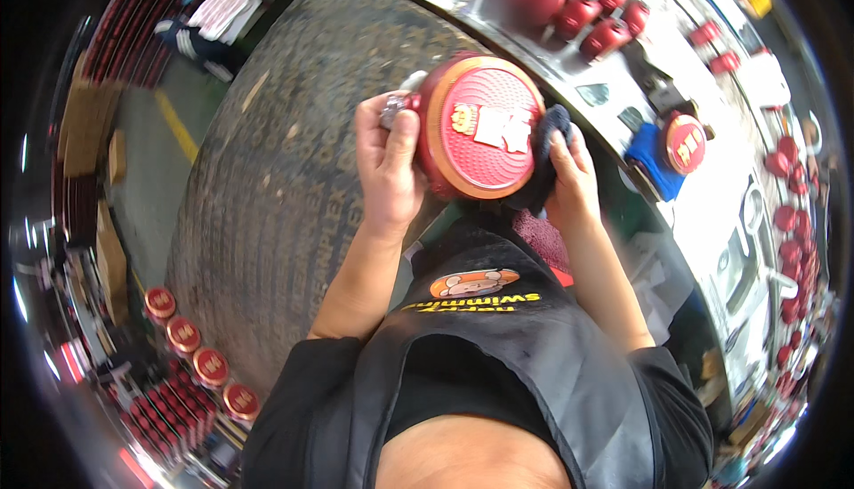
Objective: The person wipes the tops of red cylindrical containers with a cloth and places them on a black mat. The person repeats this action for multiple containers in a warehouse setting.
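In front of my chest I hold up a round red bottle [471,169] with a gold rim and raised gold-and-white lettering on its ribbed face. My left hand [390,164] is closed around its narrow end, where something silvery and shiny sits between thumb and fingers. On the opposite side, my right hand [574,177] grips a dark cloth [540,173] and presses it against the bottle's rim. My right fingertips are partly hidden behind the cloth.
A large worn plywood board [294,151] spreads out ahead and left. Along the right runs a cluttered pale worktable [712,204], carrying several small red bottles [605,37] and a blue cloth [654,160] beside another round red bottle [685,145]. Stacked red goods [169,409] stand lower left.
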{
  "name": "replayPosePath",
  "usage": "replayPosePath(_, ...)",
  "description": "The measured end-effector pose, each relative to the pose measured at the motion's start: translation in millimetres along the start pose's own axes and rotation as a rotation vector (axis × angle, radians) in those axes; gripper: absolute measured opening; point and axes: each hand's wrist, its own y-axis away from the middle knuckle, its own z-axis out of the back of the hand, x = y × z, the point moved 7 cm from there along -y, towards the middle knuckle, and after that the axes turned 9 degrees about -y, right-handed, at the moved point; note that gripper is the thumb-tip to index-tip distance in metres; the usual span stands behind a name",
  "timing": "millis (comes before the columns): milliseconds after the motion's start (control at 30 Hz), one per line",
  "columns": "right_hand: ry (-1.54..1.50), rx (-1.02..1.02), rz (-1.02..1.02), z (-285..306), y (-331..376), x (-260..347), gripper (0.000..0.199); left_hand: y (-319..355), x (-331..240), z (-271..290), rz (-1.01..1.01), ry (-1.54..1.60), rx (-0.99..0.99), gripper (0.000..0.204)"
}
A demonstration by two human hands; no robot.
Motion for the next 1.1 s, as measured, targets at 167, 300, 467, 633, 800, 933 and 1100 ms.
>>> replayPosePath(167,0.160,0.128,-0.047,-45,18,-26,0.033,9,-43,63,0.011,0.074,-0.104,0.019)
replayPosePath(300,0.367,0.095,-0.131,-66,25,-48,0.044,31,-103,138,-0.124,0.024,-0.223,0.018)
replayPosePath(467,0.322,0.484,-0.229,-113,10,-64,0.046,68,-182,311,-0.254,-0.570,-0.554,0.025)
replayPosePath(633,0.403,0.487,-0.316,-119,-11,-84,0.045,115,-247,520,-0.262,-1.317,-0.898,0.037)
replayPosePath(800,0.369,0.420,-0.300,-124,-11,-103,0.046,166,-296,732,-0.229,-1.470,-1.161,0.032)
replayPosePath(933,0.422,0.396,-0.273,-135,-3,-122,0.043,192,-324,849,-0.099,-1.651,-1.319,0.037)
replayPosePath(1100,0.503,0.275,-0.217,-144,3,-140,0.044,212,-319,921,0.071,-1.772,-1.319,0.035)
